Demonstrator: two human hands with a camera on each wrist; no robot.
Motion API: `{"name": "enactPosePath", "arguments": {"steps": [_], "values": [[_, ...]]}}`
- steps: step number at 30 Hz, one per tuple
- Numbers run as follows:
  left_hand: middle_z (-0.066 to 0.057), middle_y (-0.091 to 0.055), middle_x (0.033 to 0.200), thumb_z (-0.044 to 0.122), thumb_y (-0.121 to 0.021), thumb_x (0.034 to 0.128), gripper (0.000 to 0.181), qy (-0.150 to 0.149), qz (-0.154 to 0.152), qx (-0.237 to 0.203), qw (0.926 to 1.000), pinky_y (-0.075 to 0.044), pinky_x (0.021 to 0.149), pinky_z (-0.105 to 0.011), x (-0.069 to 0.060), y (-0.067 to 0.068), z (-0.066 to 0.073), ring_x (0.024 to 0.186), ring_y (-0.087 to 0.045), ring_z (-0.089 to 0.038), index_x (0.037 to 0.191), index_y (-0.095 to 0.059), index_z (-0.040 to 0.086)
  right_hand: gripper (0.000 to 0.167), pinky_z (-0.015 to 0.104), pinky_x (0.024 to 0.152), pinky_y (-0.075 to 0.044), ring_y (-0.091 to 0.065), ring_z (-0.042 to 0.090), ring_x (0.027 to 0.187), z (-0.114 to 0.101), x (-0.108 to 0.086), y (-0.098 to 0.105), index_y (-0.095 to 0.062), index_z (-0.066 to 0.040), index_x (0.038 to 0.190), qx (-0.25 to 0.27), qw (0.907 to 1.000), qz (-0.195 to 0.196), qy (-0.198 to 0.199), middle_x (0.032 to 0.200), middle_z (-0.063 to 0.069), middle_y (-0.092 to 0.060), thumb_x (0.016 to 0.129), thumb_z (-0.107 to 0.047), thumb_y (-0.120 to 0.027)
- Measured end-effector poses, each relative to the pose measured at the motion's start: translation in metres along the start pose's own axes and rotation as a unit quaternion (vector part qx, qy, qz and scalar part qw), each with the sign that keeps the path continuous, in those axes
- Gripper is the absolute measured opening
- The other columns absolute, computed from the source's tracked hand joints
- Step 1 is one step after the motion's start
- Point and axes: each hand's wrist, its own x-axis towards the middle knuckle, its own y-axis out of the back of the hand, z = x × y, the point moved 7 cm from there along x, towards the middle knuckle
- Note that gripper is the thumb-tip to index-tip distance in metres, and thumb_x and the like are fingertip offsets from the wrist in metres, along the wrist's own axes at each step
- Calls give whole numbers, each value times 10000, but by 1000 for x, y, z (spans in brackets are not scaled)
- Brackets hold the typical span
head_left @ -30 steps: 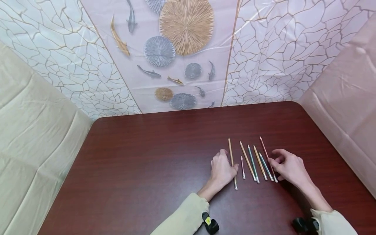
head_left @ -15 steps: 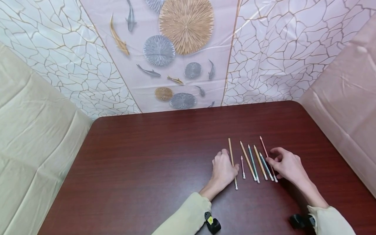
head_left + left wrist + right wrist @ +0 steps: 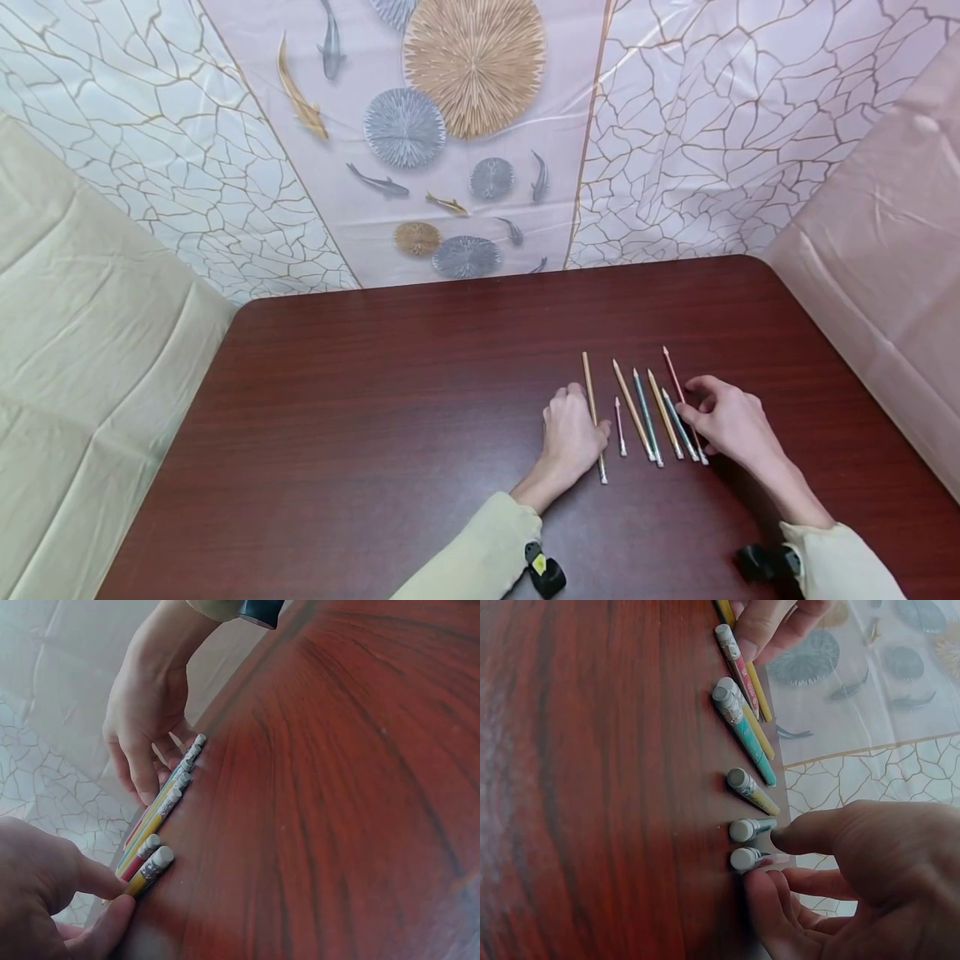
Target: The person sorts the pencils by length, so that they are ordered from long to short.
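On the brown table, several eraser-tipped pencils lie in a loose row. My left hand pinches the leftmost yellow pencil between thumb and fingers. Beside it lies a short red pencil, then a yellow pencil, a teal pencil and another yellow pencil. At the right end, my right hand is curled about a long red pencil. Its thumb lies near the short teal pencil and its fingers are on the red pencil's outer side. Exact contact there is partly hidden.
The dark wooden table reaches to a patterned wall covering behind. Beige cloth panels stand at the left and right. A black wrist device sits on the left sleeve.
The right hand has shifted slightly left, its thumb moving across the red pencil towards the short teal one. The left hand has moved slightly right. The pencils have hardly moved.
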Motion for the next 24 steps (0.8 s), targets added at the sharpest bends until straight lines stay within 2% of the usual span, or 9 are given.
{"name": "enactPosePath", "arguments": {"steps": [9, 16, 24], "values": [[-39, -572, 733, 201, -868, 722, 310, -27, -27, 128, 9999, -541, 670, -365, -1, 0, 1, 715, -659, -290, 820, -605, 70, 320, 347, 478, -496, -580, 124, 382, 1, 2, -1, -590, 57, 1156, -31, 9999, -105, -111, 740, 82, -639, 920, -141, -681], [-51, -576, 682, 157, -830, 731, 247, -51, -23, 156, 9999, -539, 597, -360, 0, 1, 3, 665, -664, -303, 754, -598, 74, 297, 378, 512, -483, -577, 127, 379, 1, 5, -1, -596, 45, 1130, -175, 9996, -135, -169, 740, 78, -626, 911, -136, -683], [45, -453, 568, 112, -783, 718, 297, -58, -123, -150, 9998, -508, 547, -353, 2, 2, 1, 560, -590, -215, 635, -501, 152, 251, 376, 507, -478, -580, 131, 388, 0, 4, -1, -596, 24, 1080, -173, 9993, -198, -255, 730, 66, -641, 874, -103, -664]]}}
